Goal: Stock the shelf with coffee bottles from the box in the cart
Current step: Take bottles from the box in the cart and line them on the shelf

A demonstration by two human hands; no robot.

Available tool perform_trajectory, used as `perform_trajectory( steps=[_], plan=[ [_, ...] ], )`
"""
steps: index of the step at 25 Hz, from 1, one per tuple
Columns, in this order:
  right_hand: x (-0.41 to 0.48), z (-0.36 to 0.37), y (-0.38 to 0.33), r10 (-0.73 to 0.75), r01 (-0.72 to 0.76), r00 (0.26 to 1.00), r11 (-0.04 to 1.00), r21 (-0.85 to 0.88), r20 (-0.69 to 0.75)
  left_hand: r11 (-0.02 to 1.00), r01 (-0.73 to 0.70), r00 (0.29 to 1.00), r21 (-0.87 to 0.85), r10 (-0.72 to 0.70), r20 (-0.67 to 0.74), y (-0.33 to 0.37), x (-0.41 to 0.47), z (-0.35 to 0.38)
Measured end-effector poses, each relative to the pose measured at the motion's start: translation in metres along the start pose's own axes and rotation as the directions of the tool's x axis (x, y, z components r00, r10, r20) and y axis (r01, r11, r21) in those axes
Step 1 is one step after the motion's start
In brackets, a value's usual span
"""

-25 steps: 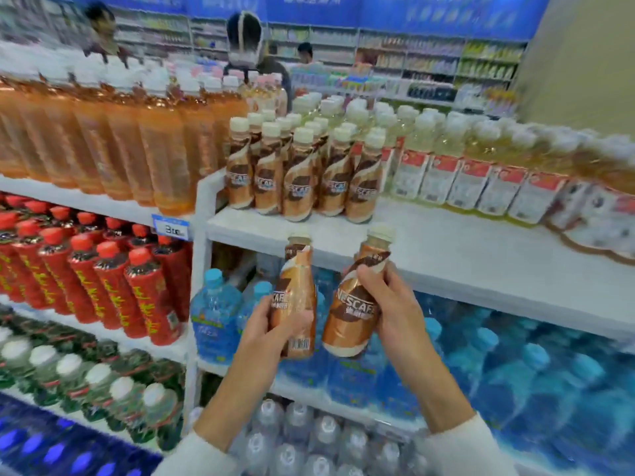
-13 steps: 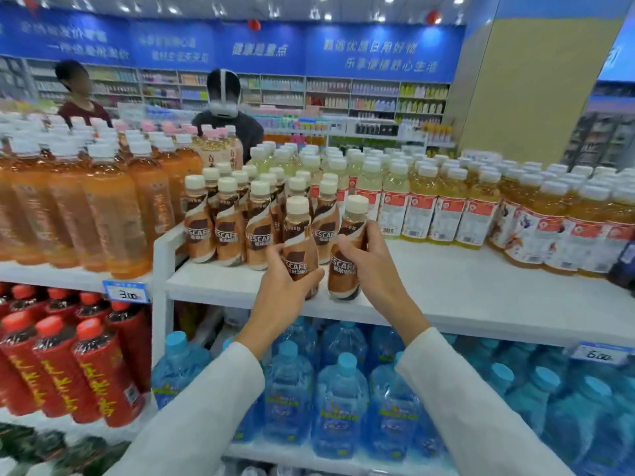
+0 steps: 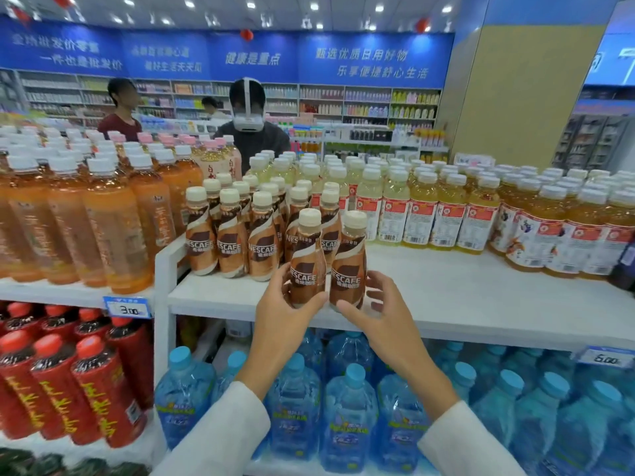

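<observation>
Two brown Nescafe coffee bottles with cream caps stand side by side at the front edge of the white shelf (image 3: 446, 297). My left hand (image 3: 285, 304) is wrapped around the left coffee bottle (image 3: 307, 255), thumb across its front. My right hand (image 3: 381, 304) is loosely cupped beside the right coffee bottle (image 3: 348, 255). Its fingers are spread, a gap shows at the palm, and only the thumb tip and fingertips reach the bottle. A group of the same coffee bottles (image 3: 233, 242) stands just behind and to the left.
Yellow drink bottles (image 3: 446, 214) fill the shelf's back and right, orange ones (image 3: 103, 228) the left shelf. Blue water bottles (image 3: 350, 407) and red bottles (image 3: 86, 383) sit below. Two people (image 3: 251, 132) stand behind the shelf. Bare shelf board lies right of my hands.
Both hands have carried the two bottles up from below the shelf and set them upright at its front edge. My right hand has loosened its grip.
</observation>
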State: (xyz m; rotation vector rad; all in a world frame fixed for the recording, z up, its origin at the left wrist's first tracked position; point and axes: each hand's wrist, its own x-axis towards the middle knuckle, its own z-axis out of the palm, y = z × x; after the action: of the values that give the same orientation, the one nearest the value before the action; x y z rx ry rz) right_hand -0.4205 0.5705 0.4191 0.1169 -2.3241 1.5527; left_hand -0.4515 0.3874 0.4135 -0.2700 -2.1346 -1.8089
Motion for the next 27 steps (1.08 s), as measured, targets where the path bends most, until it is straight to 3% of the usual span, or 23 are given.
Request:
perform_trajectory(
  steps=[6,11,15,22,27],
  plan=[
    [0.008,0.018,-0.006,-0.042,0.026,0.981,0.996,-0.085,-0.187,0.998,-0.031,0.992,0.057,0.038,-0.123,0.0,-0.002,-0.001],
    [0.021,0.007,-0.005,-0.013,0.014,1.0,0.998,-0.055,0.023,0.986,-0.042,0.983,0.158,0.069,-0.169,0.003,0.004,0.003],
    [0.014,-0.001,-0.002,-0.013,0.013,0.997,1.0,0.004,0.077,0.996,-0.034,0.989,0.088,0.047,-0.142,-0.002,0.003,-0.002],
    [0.011,0.03,-0.009,0.008,0.001,0.98,0.999,0.047,-0.201,0.988,-0.066,0.972,0.138,0.095,-0.216,-0.006,0.006,0.0],
    [0.032,0.051,-0.016,0.0,-0.007,0.975,1.0,-0.029,-0.223,0.976,-0.017,0.957,0.217,0.079,-0.279,-0.007,0.028,-0.001]
  ],
)
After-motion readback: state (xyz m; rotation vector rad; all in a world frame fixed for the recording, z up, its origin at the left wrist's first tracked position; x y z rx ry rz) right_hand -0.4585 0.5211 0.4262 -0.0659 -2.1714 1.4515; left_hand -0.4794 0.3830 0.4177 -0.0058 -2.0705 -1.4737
